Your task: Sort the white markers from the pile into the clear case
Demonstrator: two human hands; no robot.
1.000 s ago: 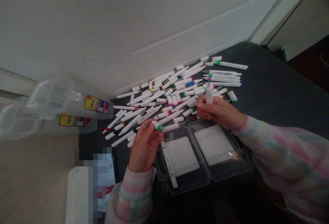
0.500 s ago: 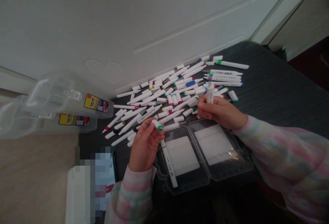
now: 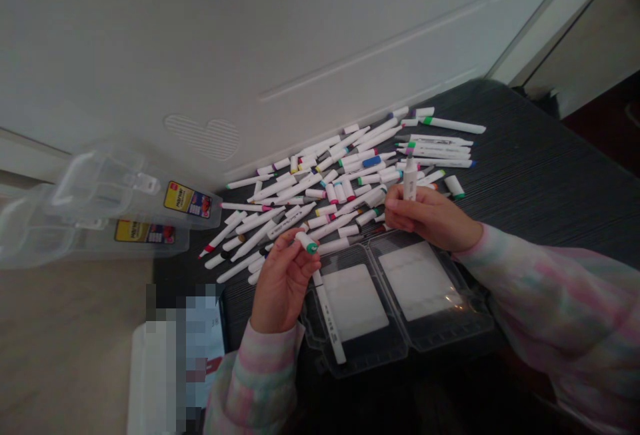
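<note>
Between its thumb and fingers, my left hand pinches a white marker cap with a green end. My right hand is closed around an uncapped white marker, held upright with its tip pointing up. Just behind both hands spreads a pile of white markers and loose caps with variously coloured ends. Below the hands, a clear plastic case lies opened flat with white inserts in both halves. One white marker rests along the left half of the case.
Two clear plastic cases with yellow marker labels stand at the left edge of the dark table. A white panel with a heart relief rises behind. At lower left is a partly blurred blue-screened device.
Almost nothing differs. Both hands keep the same hold on the cap and the marker, and the pile looks unchanged; the view shifts very slightly.
</note>
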